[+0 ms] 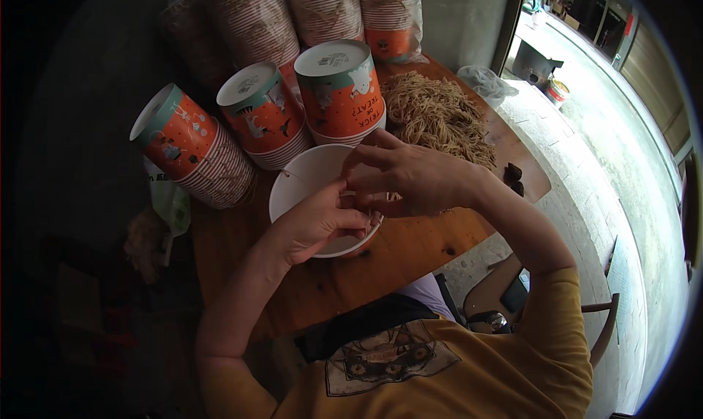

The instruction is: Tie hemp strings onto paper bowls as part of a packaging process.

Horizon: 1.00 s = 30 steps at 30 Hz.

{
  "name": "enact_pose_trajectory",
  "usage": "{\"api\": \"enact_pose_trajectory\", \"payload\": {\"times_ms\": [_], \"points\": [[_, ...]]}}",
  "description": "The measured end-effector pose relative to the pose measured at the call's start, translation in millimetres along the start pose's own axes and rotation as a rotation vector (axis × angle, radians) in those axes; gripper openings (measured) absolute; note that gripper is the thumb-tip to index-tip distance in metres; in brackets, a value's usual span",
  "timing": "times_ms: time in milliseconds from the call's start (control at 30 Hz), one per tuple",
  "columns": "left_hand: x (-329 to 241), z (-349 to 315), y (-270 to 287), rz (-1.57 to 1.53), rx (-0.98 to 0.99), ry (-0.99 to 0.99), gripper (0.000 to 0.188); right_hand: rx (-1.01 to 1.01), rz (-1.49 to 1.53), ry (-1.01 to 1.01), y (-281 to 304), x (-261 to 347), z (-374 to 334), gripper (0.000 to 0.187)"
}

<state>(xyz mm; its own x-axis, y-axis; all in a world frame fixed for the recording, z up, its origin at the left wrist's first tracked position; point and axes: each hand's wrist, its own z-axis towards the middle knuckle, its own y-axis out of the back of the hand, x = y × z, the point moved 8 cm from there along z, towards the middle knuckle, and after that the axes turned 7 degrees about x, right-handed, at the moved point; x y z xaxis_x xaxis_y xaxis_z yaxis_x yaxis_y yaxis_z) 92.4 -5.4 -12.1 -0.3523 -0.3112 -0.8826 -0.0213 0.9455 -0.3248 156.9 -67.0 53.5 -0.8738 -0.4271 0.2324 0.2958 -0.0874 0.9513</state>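
Observation:
A white-lined paper bucket point(295, 190) stands mouth up near the middle of the wooden table, with a bit of orange showing on its outside. At its left inner wall a short piece of thin cord point(288, 173) shows. My left hand point(316, 223) reaches across the opening, its fingers closed at the bucket's right rim. From the right, my right hand point(417, 176) arches over the same rim with bent fingers close to the left fingertips. Whatever its fingertips pinch is hidden. Beyond my right hand lies a heap of tan twisted cords point(437, 117).
Stacks of upside-down orange and teal buckets point(340, 90) line the table's far side. Behind them lean plastic-wrapped stacks of buckets point(253, 20). A clear plastic bag point(487, 84) lies at the far right corner. The wooden table's front edge point(381, 283) is close to my body.

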Motion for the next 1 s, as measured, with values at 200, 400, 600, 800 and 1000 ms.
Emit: {"api": "enact_pose_trajectory", "payload": {"times_ms": [200, 400, 600, 800, 1000], "points": [[-2.4, -3.0, 1.0, 0.066, 0.003, -0.037, 0.058, -0.138, 0.252, 0.004, 2.5, -0.5, -9.8, 0.010], [-1.3, -0.2, -0.1, 0.096, 0.033, -0.092, 0.053, -0.383, 0.746, -0.042, -20.1, -15.1, -27.1, 0.006], [-1.3, -1.2, 3.5, 0.123, -0.041, -0.077, 0.052, -0.528, 1.120, -0.069, -27.9, -22.5, -32.7, 0.005], [1.1, -4.4, 2.4, 0.145, -0.038, -0.024, 0.055, -0.379, 0.896, -0.200, -25.6, -20.9, -31.7, 0.008], [-11.3, -8.6, 3.7, 0.284, -0.161, -0.166, 0.059, -0.352, 0.193, -0.199, -10.4, 15.7, -24.6, 0.017]]}}
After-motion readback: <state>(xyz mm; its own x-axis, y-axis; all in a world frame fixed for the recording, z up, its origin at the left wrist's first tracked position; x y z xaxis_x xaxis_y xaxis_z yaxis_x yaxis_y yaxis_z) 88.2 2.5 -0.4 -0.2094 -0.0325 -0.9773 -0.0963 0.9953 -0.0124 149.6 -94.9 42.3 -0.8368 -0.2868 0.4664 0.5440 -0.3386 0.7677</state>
